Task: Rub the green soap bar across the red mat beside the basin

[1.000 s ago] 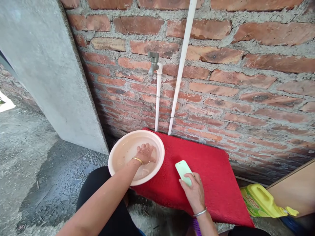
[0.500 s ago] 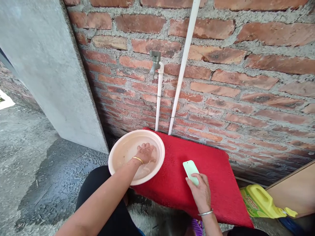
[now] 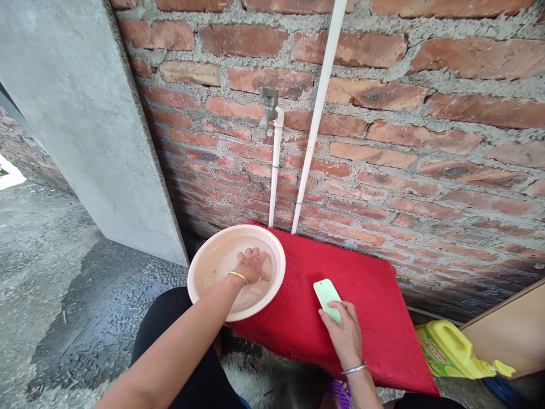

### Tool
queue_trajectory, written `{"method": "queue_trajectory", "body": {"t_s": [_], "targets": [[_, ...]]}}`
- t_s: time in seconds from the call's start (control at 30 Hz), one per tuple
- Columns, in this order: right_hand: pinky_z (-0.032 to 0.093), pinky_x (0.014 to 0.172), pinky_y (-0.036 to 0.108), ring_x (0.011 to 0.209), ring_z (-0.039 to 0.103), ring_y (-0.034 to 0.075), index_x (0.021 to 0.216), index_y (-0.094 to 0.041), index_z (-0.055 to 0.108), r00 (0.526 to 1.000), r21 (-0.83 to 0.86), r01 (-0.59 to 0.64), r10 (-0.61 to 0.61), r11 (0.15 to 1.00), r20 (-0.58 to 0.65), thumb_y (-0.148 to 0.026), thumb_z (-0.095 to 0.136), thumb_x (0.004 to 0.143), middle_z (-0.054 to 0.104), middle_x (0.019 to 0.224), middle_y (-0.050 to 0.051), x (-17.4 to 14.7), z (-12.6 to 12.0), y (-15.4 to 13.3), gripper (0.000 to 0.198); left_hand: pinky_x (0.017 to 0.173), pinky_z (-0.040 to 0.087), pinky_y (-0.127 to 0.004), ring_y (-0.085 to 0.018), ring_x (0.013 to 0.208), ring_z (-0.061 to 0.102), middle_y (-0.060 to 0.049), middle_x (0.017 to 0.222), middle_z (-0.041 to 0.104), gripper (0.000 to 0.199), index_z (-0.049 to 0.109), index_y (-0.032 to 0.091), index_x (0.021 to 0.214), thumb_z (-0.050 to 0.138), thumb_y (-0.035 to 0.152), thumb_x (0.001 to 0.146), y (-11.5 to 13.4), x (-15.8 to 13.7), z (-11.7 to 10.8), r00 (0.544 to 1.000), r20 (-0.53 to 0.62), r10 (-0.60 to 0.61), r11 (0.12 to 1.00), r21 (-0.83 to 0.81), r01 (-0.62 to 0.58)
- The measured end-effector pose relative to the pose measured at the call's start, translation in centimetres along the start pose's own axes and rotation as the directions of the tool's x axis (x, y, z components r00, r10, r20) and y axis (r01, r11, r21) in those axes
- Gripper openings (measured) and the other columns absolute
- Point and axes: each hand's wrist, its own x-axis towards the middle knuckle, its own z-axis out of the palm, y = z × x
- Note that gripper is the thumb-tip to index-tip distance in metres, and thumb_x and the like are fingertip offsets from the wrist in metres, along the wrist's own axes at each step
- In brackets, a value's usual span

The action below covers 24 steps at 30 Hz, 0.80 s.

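My left hand [image 3: 252, 266] is in the shallow water of a pale pink basin [image 3: 196, 284], its fingers spread and pointing toward the wall. Nothing shows in its grasp. On the red cloth [image 3: 306, 255] to the right, my right hand [image 3: 344, 335] grips a mint-green scrub brush [image 3: 327, 294] with a small hole at its far end. The thumb lies on the near side and the fingers wrap the other side. The brush's underside faces the cloth and is hidden. The basin rests on the cloth's left end.
A grey tap [image 3: 268, 111] juts from the brick wall above the basin, beside a tall white pipe [image 3: 317, 119]. A grey slab [image 3: 128, 147] leans at the left. A yellow jug [image 3: 451, 349] lies at the right by a wooden board [image 3: 511, 329]. The floor [image 3: 106, 284] is partly wet.
My right hand and the scrub brush have shifted slightly left over the red cloth. My left hand stays in the basin, almost still.
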Motion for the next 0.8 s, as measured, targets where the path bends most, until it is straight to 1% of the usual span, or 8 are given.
{"method": "queue_trajectory", "body": {"t_s": [0.07, 0.23, 0.3, 0.4, 0.5, 0.8], "targets": [[0.049, 0.086, 0.037, 0.091, 0.061, 0.023, 0.087, -0.027, 0.070, 1.000, -0.005, 0.017, -0.017, 1.000, 0.002, -0.052, 0.062, 0.078, 0.057, 0.096, 0.004, -0.3, 0.4, -0.2, 0.028, 0.098, 0.035, -0.055, -0.037, 0.126, 0.041, -0.017, 0.138, 0.047, 0.067, 0.050, 0.023, 0.134, 0.067, 0.055, 0.077, 0.0, 0.0, 0.0, 1.000, 0.000, -0.004, 1.000, -0.004, 0.004], [0.049, 0.085, 0.038, 0.091, 0.061, 0.023, 0.087, -0.029, 0.069, 0.994, -0.033, 0.106, -0.106, 0.994, -0.008, -0.048, 0.062, 0.079, 0.059, 0.098, 0.004, -1.1, 1.9, -1.4, 0.023, 0.098, 0.035, -0.054, -0.036, 0.126, 0.041, -0.016, 0.137, 0.047, 0.065, 0.051, 0.025, 0.132, 0.066, 0.055, 0.077, -0.1, 0.0, 0.2, 1.000, -0.002, -0.006, 1.000, -0.010, 0.006], [0.049, 0.085, 0.038, 0.093, 0.061, 0.023, 0.088, -0.029, 0.069, 0.994, -0.023, 0.105, -0.105, 0.994, -0.003, -0.048, 0.062, 0.078, 0.059, 0.099, 0.004, -1.1, 1.9, -1.5, 0.022, 0.098, 0.035, -0.055, -0.036, 0.126, 0.041, -0.015, 0.137, 0.047, 0.065, 0.051, 0.025, 0.133, 0.066, 0.055, 0.077, -0.1, 0.1, 0.3, 1.000, -0.006, -0.003, 1.000, -0.014, 0.003], [0.049, 0.085, 0.038, 0.092, 0.062, 0.023, 0.088, -0.028, 0.069, 0.998, 0.017, 0.065, -0.066, 0.998, 0.024, -0.048, 0.062, 0.079, 0.058, 0.097, 0.004, -0.8, 1.4, -1.3, 0.023, 0.098, 0.035, -0.055, -0.037, 0.126, 0.042, -0.016, 0.137, 0.047, 0.065, 0.050, 0.025, 0.133, 0.066, 0.055, 0.076, -0.2, 0.2, 0.3, 1.000, -0.012, 0.000, 1.000, -0.018, 0.000], [0.049, 0.086, 0.038, 0.092, 0.062, 0.023, 0.088, -0.027, 0.070, 0.999, 0.017, 0.045, -0.045, 0.999, 0.028, -0.048, 0.062, 0.079, 0.058, 0.097, 0.004, -0.7, 1.2, -1.2, 0.024, 0.098, 0.035, -0.055, -0.037, 0.126, 0.042, -0.017, 0.137, 0.047, 0.065, 0.051, 0.024, 0.132, 0.066, 0.053, 0.077, -0.1, 0.0, 0.0, 1.000, -0.003, 0.000, 1.000, -0.015, 0.000], [0.049, 0.086, 0.039, 0.093, 0.061, 0.024, 0.089, -0.027, 0.070, 0.996, -0.037, 0.091, -0.091, 0.995, 0.005, -0.048, 0.062, 0.080, 0.058, 0.099, 0.004, -1.0, 1.9, -1.3, 0.024, 0.099, 0.036, -0.056, -0.039, 0.127, 0.041, -0.018, 0.139, 0.046, 0.068, 0.050, 0.021, 0.134, 0.067, 0.054, 0.077, 0.1, -0.3, -0.3, 1.000, 0.006, 0.001, 1.000, -0.012, -0.001]]}}
